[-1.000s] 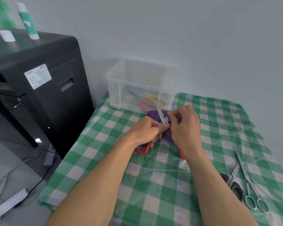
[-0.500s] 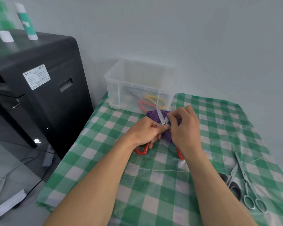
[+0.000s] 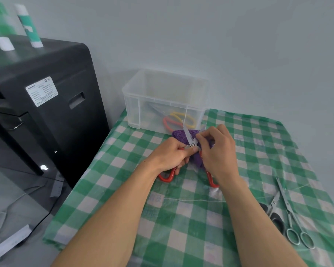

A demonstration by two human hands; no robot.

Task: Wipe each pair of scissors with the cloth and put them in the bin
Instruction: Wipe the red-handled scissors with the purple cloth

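Observation:
Red-handled scissors (image 3: 187, 136) lie spread wide over the checked table, one blade pointing up towards the bin. My left hand (image 3: 169, 157) grips them at the pivot and the left handle. My right hand (image 3: 217, 151) pinches the purple cloth (image 3: 179, 134) against the other blade, which is hidden. The clear plastic bin (image 3: 143, 97) stands just behind, with yellow-handled and red-handled scissors (image 3: 175, 120) inside.
Two more pairs lie at the table's right front: black-handled scissors (image 3: 274, 212) and slim all-metal scissors (image 3: 291, 216). A black cabinet (image 3: 52, 105) stands left of the table with bottles (image 3: 28, 26) on top. The wall is close behind the bin.
Both hands keep their hold on the scissors and the cloth. My right fingers have shifted slightly along the cloth by the pivot.

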